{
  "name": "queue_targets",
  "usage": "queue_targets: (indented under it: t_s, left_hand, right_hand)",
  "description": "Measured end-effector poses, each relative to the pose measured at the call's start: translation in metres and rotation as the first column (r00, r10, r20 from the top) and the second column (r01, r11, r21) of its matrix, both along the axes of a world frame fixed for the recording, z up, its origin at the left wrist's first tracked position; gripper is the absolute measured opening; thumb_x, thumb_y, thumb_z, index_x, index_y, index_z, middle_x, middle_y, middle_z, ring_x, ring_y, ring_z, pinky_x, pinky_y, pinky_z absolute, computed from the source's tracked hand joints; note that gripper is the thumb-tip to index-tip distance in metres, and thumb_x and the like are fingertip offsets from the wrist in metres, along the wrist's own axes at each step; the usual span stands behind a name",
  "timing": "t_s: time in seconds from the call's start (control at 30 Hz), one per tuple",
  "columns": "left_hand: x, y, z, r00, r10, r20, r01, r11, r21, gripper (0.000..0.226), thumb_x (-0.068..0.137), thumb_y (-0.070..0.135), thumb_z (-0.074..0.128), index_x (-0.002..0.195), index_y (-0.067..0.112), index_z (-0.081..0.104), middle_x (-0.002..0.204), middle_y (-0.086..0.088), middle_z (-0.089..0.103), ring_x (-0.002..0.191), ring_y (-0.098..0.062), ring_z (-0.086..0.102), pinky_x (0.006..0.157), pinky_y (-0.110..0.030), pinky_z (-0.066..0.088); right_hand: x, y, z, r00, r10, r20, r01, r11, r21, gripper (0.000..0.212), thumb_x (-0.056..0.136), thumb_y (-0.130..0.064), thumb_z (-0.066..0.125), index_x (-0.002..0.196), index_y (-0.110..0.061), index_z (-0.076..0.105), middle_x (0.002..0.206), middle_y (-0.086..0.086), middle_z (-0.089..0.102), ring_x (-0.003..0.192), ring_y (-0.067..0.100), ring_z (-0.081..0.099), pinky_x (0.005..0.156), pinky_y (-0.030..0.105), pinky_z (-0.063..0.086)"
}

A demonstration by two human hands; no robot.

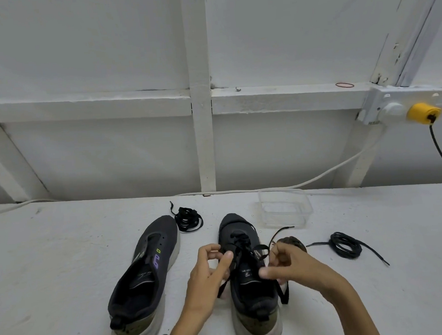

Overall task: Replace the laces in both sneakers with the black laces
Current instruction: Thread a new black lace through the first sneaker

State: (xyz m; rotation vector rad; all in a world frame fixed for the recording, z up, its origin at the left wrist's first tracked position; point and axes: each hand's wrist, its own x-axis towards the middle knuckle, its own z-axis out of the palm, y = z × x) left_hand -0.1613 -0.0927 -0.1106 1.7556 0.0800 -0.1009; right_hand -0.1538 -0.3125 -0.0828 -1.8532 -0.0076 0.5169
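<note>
Right sneaker [251,277]: on the counter [64,256], black lace [239,238] half-threaded.
Hands: left hand [208,270] and right hand [289,262] each pinch a lace end either side of it, likely evening tension.
Left sneaker [144,277]: beside it, unlaced, spare lace [188,218] waiting.

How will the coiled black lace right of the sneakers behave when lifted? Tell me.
Probably floppy: the coiled black lace lies in loose loops with a trailing end. Likely light, and apt to uncoil if lifted by that end.
</note>
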Motion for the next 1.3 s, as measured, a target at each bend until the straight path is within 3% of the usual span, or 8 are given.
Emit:
queue_targets:
  t_s: [0.17, 0.3, 0.47, 0.63, 0.7, 0.87, 1.07, 1.3]
  left_hand:
    - [-0.006, 0.005, 0.005, 0.994, 0.015, 0.110, -0.017, 1.000, 0.023, 0.039, 0.082, 0.033, 0.074, 0.112, 0.033, 0.051, 0.100, 0.015, 0.061, 0.050, -0.013, 0.052, 0.057, -0.024, 0.044]
    - [0.002, 0.003, 0.036, 0.963, -0.062, 0.262, 0.067, 0.998, -0.008, 0.042, 0.082, -0.003, 0.067, 0.109, 0.027, 0.056, 0.100, 0.016, 0.062, 0.062, -0.010, 0.056, 0.072, -0.021, 0.050]
    - [0.018, -0.006, 0.080, 0.841, -0.253, 0.478, 0.231, 0.967, 0.105, 0.034, 0.082, -0.011, 0.062, 0.101, 0.018, 0.061, 0.102, 0.009, 0.062, 0.080, -0.004, 0.058, 0.078, -0.015, 0.047]
    - [0.031, -0.008, 0.072, 0.720, 0.019, 0.694, -0.203, 0.962, 0.184, 0.019, 0.082, 0.005, 0.067, 0.087, 0.023, 0.066, 0.102, 0.011, 0.058, 0.108, -0.014, 0.055, 0.093, -0.023, 0.039]
    - [0.021, -0.012, 0.056, 0.718, 0.115, 0.686, -0.249, 0.963, 0.099, 0.018, 0.081, 0.012, 0.070, 0.087, 0.027, 0.063, 0.099, 0.010, 0.057, 0.104, -0.016, 0.056, 0.091, -0.025, 0.042]
    - [0.006, -0.034, 0.016, 0.920, -0.119, 0.372, 0.082, 0.990, 0.113, 0.030, 0.071, 0.045, 0.075, 0.094, 0.030, 0.061, 0.097, 0.015, 0.063, 0.099, -0.006, 0.060, 0.082, -0.014, 0.045]
    - [0.009, -0.045, 0.003, 0.955, -0.048, 0.294, 0.037, 0.998, 0.042, 0.033, 0.076, 0.023, 0.080, 0.089, 0.024, 0.050, 0.082, 0.022, 0.056, 0.082, -0.001, 0.055, 0.073, -0.014, 0.044]
    - [0.012, -0.045, -0.003, 0.964, -0.110, 0.241, 0.108, 0.994, 0.022, 0.048, 0.078, 0.027, 0.077, 0.113, 0.041, 0.048, 0.111, 0.019, 0.060, 0.112, -0.001, 0.056, 0.095, -0.018, 0.045]
  right_hand:
    - [-0.004, -0.002, 0.014, 0.999, 0.035, 0.028, -0.035, 0.999, 0.004, 0.038, 0.069, -0.022, 0.077, 0.091, -0.013, 0.048, 0.070, 0.003, 0.063, 0.068, 0.015, 0.055, 0.075, 0.032, 0.046]
    - [-0.001, 0.014, 0.040, 0.988, 0.005, 0.153, -0.022, 0.994, 0.109, 0.011, 0.090, -0.009, 0.063, 0.098, -0.013, 0.057, 0.077, 0.005, 0.056, 0.066, 0.023, 0.061, 0.066, 0.033, 0.055]
    - [0.010, 0.045, 0.058, 0.964, 0.180, 0.195, -0.175, 0.984, -0.043, 0.017, 0.092, -0.012, 0.062, 0.108, -0.019, 0.065, 0.070, 0.001, 0.059, 0.047, 0.019, 0.056, 0.043, 0.025, 0.041]
    - [0.031, 0.044, 0.075, 0.938, 0.040, 0.343, 0.030, 0.980, -0.197, 0.024, 0.080, -0.017, 0.076, 0.070, 0.000, 0.063, 0.067, 0.012, 0.065, 0.040, 0.011, 0.047, 0.045, 0.020, 0.039]
    - [0.035, 0.041, 0.082, 0.927, 0.043, 0.374, 0.046, 0.973, -0.228, 0.024, 0.078, -0.015, 0.079, 0.070, 0.003, 0.065, 0.056, 0.003, 0.062, 0.038, 0.004, 0.046, 0.044, 0.015, 0.038]
    - [0.041, 0.041, 0.086, 0.912, 0.069, 0.405, 0.043, 0.964, -0.261, 0.028, 0.073, -0.019, 0.083, 0.069, 0.003, 0.065, 0.046, -0.001, 0.052, 0.043, 0.008, 0.042, 0.050, 0.021, 0.036]
    - [0.040, 0.039, 0.090, 0.937, 0.017, 0.348, 0.018, 0.995, -0.098, 0.032, 0.075, -0.012, 0.083, 0.069, 0.008, 0.058, 0.045, -0.003, 0.050, 0.040, 0.008, 0.042, 0.046, 0.016, 0.035]
    - [0.041, 0.042, 0.099, 0.944, -0.044, 0.326, 0.041, 0.999, 0.016, 0.030, 0.073, -0.005, 0.082, 0.063, 0.008, 0.056, 0.052, 0.010, 0.047, 0.044, 0.013, 0.039, 0.049, 0.021, 0.033]
